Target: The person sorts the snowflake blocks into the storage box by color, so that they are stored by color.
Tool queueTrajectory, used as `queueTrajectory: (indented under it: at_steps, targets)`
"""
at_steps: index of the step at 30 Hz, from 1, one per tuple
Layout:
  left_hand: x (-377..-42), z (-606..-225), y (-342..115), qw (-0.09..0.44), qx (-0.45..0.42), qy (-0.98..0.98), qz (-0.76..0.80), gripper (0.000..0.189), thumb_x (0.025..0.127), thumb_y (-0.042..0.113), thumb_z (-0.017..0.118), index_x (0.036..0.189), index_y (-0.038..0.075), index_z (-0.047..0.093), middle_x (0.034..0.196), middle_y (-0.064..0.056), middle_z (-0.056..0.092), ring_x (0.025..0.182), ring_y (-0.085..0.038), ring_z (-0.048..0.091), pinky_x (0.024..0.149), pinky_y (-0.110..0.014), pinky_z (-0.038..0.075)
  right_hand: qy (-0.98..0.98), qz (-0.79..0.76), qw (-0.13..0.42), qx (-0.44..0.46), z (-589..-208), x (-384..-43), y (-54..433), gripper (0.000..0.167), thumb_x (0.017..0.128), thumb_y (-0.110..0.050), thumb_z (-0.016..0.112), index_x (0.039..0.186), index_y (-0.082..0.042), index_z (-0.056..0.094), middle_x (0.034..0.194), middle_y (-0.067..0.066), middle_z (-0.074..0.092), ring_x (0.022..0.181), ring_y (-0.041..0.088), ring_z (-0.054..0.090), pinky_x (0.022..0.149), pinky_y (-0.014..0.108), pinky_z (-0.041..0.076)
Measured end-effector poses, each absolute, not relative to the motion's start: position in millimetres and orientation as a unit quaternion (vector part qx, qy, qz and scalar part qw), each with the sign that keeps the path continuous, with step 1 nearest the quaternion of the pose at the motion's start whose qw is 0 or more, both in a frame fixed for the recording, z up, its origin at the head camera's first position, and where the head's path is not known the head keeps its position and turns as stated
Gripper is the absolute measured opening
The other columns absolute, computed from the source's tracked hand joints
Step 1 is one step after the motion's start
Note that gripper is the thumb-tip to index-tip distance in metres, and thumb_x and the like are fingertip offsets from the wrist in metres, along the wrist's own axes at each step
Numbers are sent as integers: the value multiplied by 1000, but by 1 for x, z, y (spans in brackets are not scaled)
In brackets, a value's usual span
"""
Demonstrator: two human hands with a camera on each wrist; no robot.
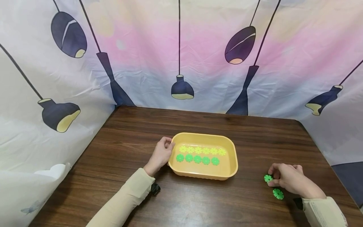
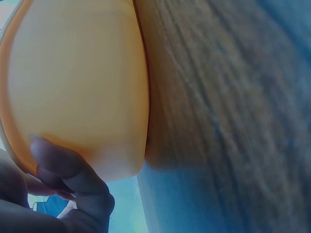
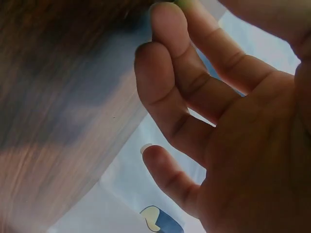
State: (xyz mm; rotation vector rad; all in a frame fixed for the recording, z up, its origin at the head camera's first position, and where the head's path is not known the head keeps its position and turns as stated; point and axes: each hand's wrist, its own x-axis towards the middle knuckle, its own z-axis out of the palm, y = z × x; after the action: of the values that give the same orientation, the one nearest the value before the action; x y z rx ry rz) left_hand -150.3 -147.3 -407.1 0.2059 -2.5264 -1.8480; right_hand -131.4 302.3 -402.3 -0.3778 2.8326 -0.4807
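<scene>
A yellow plastic tray [image 1: 202, 174] stands on the table, its left end gripped by my left hand [image 1: 161, 154]. The left wrist view shows the thumb [image 2: 60, 158] against the tray's outer wall [image 2: 77, 82], with other fingers at the rim. Inside lie a row of yellow notched discs [image 1: 198, 150] and, nearer me, a row of green notched discs [image 1: 197, 159]. Right of the tray, my right hand [image 1: 293, 180] pinches a green notched disc [image 1: 267, 178] between thumb and fingertips. Another green notched disc [image 1: 278, 194] lies on the table just below that hand.
The dark wood table [image 1: 227, 201] reaches back to a cloth backdrop [image 1: 153, 85] printed with hanging lamps. More cloth hangs along the left [image 1: 28, 142] and right sides. A black wrist strap piece [image 1: 155, 189] shows beside the left sleeve.
</scene>
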Motion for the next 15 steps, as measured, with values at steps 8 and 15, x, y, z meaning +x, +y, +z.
queueTrajectory:
  at_steps: [8,15]
  targets:
    - [-150,-407,-147,2,65,-805,-590,22,101,15,51,116,-1,51,74,-13,51,43,-16,48,34,-27,42,971,-157,131,-127,-401,-134,300,31,71,-27,86,84,-15,60,70,-6,54,66,12,50,84,60,20]
    - [-150,-407,-147,4,69,-805,-589,22,101,15,51,117,-1,50,76,-13,51,44,-17,48,34,-27,41,971,-163,114,-135,-400,-134,299,34,69,-22,87,82,-15,57,69,-7,54,65,12,50,81,59,19]
